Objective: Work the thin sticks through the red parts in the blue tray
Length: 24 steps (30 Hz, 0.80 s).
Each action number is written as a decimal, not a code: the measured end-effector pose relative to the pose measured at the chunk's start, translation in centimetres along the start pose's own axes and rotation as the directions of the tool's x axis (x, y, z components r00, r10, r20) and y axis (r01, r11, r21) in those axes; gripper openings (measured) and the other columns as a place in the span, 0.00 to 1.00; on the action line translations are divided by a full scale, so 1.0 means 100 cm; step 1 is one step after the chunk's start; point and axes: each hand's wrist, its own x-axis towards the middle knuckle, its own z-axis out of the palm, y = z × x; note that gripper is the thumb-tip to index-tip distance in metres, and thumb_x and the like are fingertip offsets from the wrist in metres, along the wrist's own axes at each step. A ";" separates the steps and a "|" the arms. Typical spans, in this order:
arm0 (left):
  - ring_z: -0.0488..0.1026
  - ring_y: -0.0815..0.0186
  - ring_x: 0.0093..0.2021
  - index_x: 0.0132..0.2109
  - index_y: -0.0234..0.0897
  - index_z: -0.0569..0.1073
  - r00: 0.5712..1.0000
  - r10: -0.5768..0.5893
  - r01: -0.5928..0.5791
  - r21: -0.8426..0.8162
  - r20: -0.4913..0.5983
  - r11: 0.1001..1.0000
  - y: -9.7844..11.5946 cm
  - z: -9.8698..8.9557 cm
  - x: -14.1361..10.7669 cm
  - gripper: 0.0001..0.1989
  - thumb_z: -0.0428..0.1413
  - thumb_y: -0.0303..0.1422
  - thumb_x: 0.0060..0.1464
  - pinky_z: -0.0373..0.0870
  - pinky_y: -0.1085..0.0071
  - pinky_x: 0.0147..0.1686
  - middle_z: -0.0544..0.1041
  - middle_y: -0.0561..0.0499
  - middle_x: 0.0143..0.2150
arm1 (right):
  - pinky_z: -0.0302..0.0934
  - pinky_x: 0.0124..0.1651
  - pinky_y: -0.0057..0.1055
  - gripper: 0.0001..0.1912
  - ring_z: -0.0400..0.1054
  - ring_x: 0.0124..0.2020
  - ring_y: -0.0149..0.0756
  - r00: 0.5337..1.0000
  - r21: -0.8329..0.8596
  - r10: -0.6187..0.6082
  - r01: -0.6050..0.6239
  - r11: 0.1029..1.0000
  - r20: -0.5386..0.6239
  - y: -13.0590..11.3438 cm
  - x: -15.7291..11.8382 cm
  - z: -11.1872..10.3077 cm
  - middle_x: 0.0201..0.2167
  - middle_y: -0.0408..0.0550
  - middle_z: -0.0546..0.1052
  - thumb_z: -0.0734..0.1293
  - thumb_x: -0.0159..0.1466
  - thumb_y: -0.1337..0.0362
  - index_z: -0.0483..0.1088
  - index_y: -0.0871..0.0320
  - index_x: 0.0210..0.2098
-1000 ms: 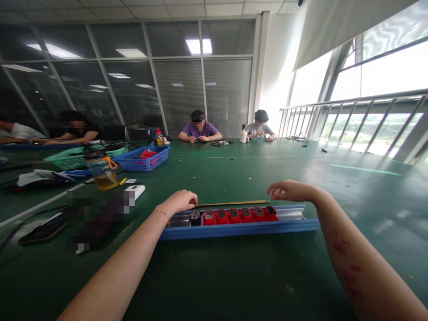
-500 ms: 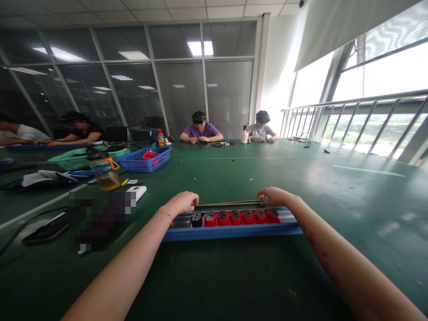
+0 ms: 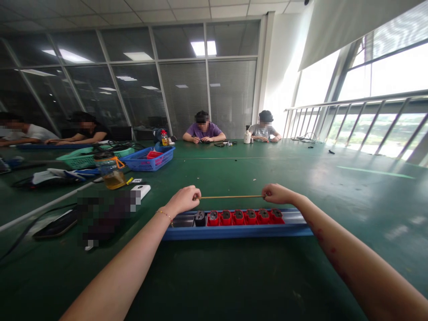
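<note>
A thin yellowish strip [image 3: 230,196] is stretched level between my two hands, just beyond a blue tray [image 3: 240,231]. My left hand [image 3: 186,199] pinches its left end, and my right hand [image 3: 278,194] pinches its right end. In the tray stand several red blocks [image 3: 238,217] with dark tops, side by side in a row. A black block [image 3: 199,218] sits at the left end of that row. Bare silvery metal of the tray shows at both ends.
On the left lie a phone [image 3: 55,225], a dark pouch partly blurred out, a bottle of amber liquid [image 3: 113,176], a blue basket [image 3: 147,160] and a green basket [image 3: 76,158]. Several people sit at the far side of the green table [image 3: 234,276].
Both hands have lifted slightly away from the tray's far edge with the strip. What looked like two bands between them now appears as a single straight line.
</note>
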 end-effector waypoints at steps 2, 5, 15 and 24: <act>0.67 0.68 0.29 0.31 0.38 0.72 0.997 -0.036 0.028 -0.109 -0.072 0.994 0.004 -0.007 0.001 0.09 0.48 0.32 0.45 0.62 0.73 0.31 0.69 0.51 0.31 | 0.56 0.30 0.25 0.12 0.64 0.29 0.32 0.996 0.121 0.021 -0.011 0.993 -0.083 0.000 -0.010 -0.009 0.27 0.44 0.71 0.56 0.55 0.64 0.69 0.59 0.32; 0.68 0.68 0.33 0.34 0.37 0.71 0.988 -0.057 0.015 -0.272 -0.145 0.962 0.016 -0.020 0.000 0.10 0.48 0.34 0.47 0.64 0.73 0.33 0.69 0.51 0.35 | 0.53 0.26 0.25 0.12 0.60 0.25 0.30 0.977 0.410 0.072 0.018 0.912 -0.202 -0.004 -0.026 -0.021 0.22 0.41 0.67 0.56 0.56 0.60 0.68 0.59 0.32; 0.68 0.67 0.31 0.41 0.38 0.70 0.987 -0.160 0.142 -0.461 0.001 0.876 0.047 -0.050 -0.041 0.20 0.44 0.46 0.51 0.63 0.74 0.30 0.72 0.53 0.29 | 0.52 0.25 0.24 0.19 0.55 0.22 0.27 0.989 0.719 0.052 0.065 0.692 -0.140 -0.042 -0.086 -0.034 0.22 0.39 0.62 0.60 0.57 0.49 0.65 0.57 0.38; 0.69 0.65 0.34 0.38 0.36 0.70 0.976 -0.213 0.209 -0.503 0.051 0.839 0.045 -0.034 -0.053 0.20 0.46 0.48 0.50 0.63 0.73 0.33 0.74 0.51 0.33 | 0.49 0.20 0.23 0.22 0.54 0.20 0.26 0.960 0.739 0.211 -0.008 0.674 -0.182 -0.054 -0.087 -0.009 0.20 0.40 0.63 0.60 0.53 0.44 0.64 0.58 0.29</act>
